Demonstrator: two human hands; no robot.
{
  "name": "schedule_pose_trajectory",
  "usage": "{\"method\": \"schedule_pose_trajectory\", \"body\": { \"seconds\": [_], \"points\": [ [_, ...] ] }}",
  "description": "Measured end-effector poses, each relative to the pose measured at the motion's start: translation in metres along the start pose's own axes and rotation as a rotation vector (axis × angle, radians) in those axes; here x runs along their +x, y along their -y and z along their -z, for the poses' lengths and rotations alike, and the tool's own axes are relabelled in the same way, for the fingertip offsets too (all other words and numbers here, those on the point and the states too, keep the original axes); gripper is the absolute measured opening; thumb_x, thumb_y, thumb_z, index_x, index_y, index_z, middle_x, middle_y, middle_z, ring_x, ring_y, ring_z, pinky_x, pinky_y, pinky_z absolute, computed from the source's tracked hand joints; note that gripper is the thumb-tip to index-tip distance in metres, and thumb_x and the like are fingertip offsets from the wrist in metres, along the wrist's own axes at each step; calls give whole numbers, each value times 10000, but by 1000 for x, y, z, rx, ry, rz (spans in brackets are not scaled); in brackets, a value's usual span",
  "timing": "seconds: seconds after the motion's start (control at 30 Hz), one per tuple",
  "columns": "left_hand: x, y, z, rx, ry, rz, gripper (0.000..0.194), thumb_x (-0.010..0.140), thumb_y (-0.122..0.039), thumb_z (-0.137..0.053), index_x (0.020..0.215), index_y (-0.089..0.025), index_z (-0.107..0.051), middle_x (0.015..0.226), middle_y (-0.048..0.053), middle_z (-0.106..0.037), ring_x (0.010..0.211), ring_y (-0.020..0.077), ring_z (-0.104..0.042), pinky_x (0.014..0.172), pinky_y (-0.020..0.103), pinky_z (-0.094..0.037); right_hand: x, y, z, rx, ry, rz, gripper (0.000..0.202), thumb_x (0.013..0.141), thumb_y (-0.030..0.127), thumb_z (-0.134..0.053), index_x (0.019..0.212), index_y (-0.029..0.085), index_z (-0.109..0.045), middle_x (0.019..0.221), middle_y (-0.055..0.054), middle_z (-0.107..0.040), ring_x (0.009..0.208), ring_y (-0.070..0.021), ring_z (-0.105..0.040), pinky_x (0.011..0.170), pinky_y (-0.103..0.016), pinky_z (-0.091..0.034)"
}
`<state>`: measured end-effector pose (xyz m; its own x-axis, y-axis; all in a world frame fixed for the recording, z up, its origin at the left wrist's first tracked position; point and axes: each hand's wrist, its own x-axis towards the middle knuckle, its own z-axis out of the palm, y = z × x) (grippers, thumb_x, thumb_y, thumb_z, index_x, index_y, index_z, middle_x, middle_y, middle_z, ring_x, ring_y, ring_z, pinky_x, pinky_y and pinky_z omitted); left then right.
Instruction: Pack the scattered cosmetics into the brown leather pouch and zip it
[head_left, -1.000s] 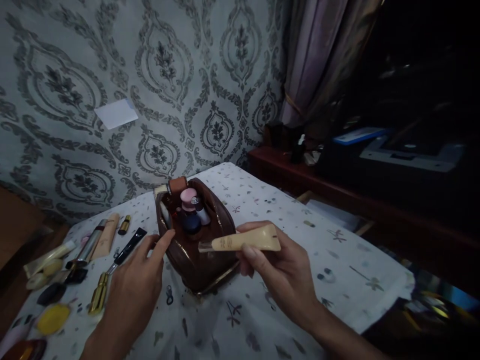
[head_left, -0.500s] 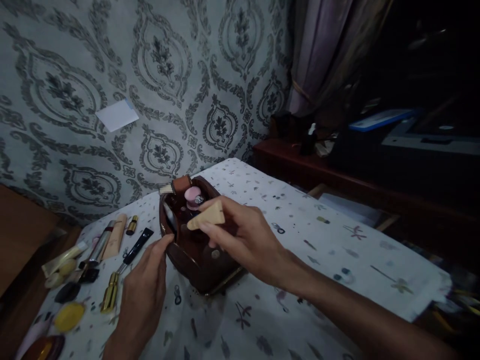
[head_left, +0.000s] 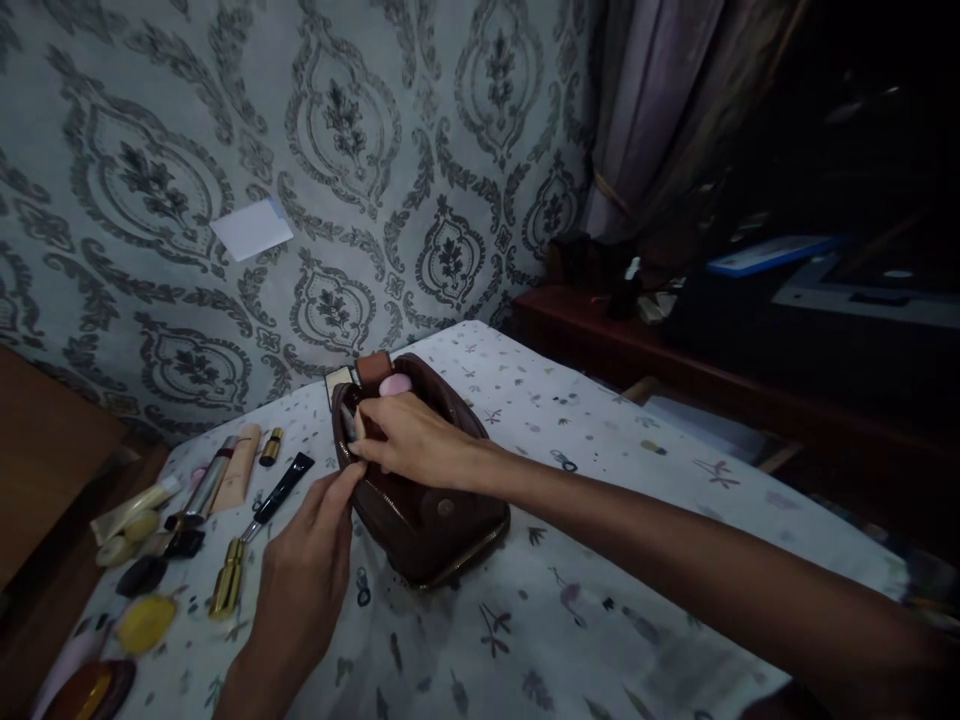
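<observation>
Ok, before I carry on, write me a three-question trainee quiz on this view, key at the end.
1. True or false: the right hand reaches into the brown bag.
2. Which lies nearest the left hand: A) the peach tube, B) the black tube, C) the pale yellow tube?
3. Fill in: the round yellow item lies to the ____ of the left hand.

Key: 1 true; 2 B; 3 left.

Smooth brown leather-look bag [head_left: 450, 530], patterned cloth [head_left: 600, 540] beneath.
</observation>
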<state>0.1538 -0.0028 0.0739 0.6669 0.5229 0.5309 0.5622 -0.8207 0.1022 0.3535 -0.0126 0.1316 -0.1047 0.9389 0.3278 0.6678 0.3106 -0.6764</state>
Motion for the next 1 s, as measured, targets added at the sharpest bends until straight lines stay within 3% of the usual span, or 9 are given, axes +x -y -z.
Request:
{"method": "schedule_pose_trajectory", "body": {
  "seconds": [0.13, 0.33, 0.57, 0.83, 1.0],
  "points": [
    [0, 0, 0, 59, -1, -13, 409, 1005, -190, -343, 1396, -261, -441, 1290, 78, -631, 998, 186, -700, 701, 246, -542, 12, 1, -4, -188, 117, -104, 52, 862, 197, -639, 829, 158, -654, 810, -41, -675, 807, -171, -625, 614, -252, -337],
    [-1, -1, 0, 80, -6, -28, 403, 1012, -199, -345, 1402, -259, -427, 1256, 82, -625, 898, 173, -707, 642, 246, -531, 24, 5, -8, -300, 222, -184, 189, 856, 189, -591, 1012, 180, -697, 1054, -88, -737, 984, -226, -677, 668, -265, -407],
    [-1, -1, 1, 50, 20, -8, 429, 1015, -208, -344, 1433, -278, -404, 1260, 80, -613, 918, 172, -701, 664, 248, -536, 35, 6, -16, -346, 283, -249, 209, 850, 116, -585, 1019, 107, -708, 1112, -182, -733, 1023, -282, -696, 710, -298, -471],
    [0, 2, 5, 90, 47, -12, 436, 1012, -219, -329, 1434, -301, -401, 1233, 63, -626, 901, 184, -706, 639, 269, -524, 41, -16, -20, -263, 178, -147, 244, 818, 237, -651, 1050, 160, -648, 1111, -115, -722, 1023, -255, -669, 732, -284, -445],
    [0, 1, 3, 122, 40, -12, 449, 1005, -206, -331, 1440, -297, -389, 1218, 67, -633, 888, 192, -708, 607, 267, -514, 44, -20, -28, -183, 102, -108, 131, 806, 173, -623, 937, 163, -624, 1036, -79, -706, 943, -200, -640, 726, -260, -425]
  ]
}}
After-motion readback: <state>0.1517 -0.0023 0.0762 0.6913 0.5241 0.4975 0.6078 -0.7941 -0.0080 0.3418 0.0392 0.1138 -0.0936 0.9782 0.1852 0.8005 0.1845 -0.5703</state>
